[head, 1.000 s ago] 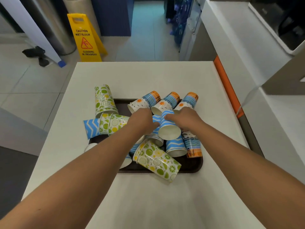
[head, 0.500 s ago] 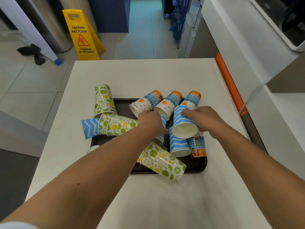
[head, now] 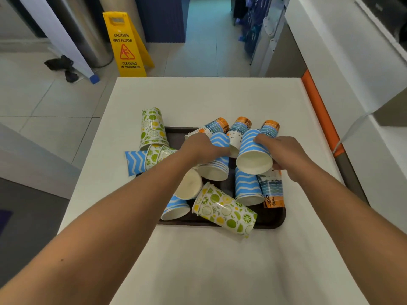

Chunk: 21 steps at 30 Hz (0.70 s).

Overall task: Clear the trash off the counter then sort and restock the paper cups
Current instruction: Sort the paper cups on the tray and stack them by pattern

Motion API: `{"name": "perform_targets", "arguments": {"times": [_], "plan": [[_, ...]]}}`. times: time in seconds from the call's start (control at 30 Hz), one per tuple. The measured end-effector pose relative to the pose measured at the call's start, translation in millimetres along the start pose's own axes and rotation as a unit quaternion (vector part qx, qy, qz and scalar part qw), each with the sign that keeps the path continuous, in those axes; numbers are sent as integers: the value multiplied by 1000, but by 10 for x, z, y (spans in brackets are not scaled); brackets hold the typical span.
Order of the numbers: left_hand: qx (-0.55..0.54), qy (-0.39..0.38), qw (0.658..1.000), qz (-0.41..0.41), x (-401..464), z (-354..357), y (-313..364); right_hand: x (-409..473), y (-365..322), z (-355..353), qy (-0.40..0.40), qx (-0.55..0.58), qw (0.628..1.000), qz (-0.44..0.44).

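A dark tray (head: 273,221) on the white counter (head: 209,97) holds several paper cups lying on their sides. My right hand (head: 284,153) grips a blue zigzag cup (head: 253,155), lifted with its mouth toward me. My left hand (head: 200,148) is closed on a stack of blue zigzag cups (head: 217,166) at the tray's middle. More blue zigzag cups (head: 246,188) lie near the front. Green citrus cups lie at the left (head: 152,126) and over the front rim (head: 224,210). Sun-and-wave cups with orange bases (head: 241,126) line the back.
One blue zigzag cup (head: 135,162) with citrus cups nested in it pokes off the tray's left side. An orange strip (head: 319,111) edges the counter on the right, beside a white unit. A yellow wet-floor sign (head: 126,45) stands on the floor beyond the far edge.
My right hand pulled one blue zigzag cup out of the pile and lifted it to the right. My left hand closed on the stack of blue zigzag cups and raised it slightly.
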<state>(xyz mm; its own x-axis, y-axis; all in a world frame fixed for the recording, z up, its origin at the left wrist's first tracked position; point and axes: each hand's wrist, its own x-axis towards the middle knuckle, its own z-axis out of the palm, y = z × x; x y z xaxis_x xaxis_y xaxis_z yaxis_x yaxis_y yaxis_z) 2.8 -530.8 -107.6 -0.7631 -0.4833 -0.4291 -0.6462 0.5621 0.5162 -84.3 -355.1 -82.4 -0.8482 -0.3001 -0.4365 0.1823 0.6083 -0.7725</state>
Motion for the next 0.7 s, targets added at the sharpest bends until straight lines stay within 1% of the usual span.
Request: {"name": "perform_targets", "arguments": {"times": [0.17,0.23,0.33,0.47,0.57,0.7], "plan": [[-122,52,991,-22,-119,-255,-248,-81,-169,148,3,34,999,-14],[-167,59,984,-33,-178,-322,-333,-112,-216,214,2,42,999,-14],[-202,66,975,-62,-249,-352,-431,-151,-253,298,-4,56,998,-1],[-262,62,958,-101,-335,-394,-508,-198,-286,385,-41,95,994,28],[-315,71,940,-111,-423,-498,-559,-252,-359,451,-48,113,992,38],[-344,91,927,-114,-570,-708,-756,-353,-466,578,-67,149,986,25]]}}
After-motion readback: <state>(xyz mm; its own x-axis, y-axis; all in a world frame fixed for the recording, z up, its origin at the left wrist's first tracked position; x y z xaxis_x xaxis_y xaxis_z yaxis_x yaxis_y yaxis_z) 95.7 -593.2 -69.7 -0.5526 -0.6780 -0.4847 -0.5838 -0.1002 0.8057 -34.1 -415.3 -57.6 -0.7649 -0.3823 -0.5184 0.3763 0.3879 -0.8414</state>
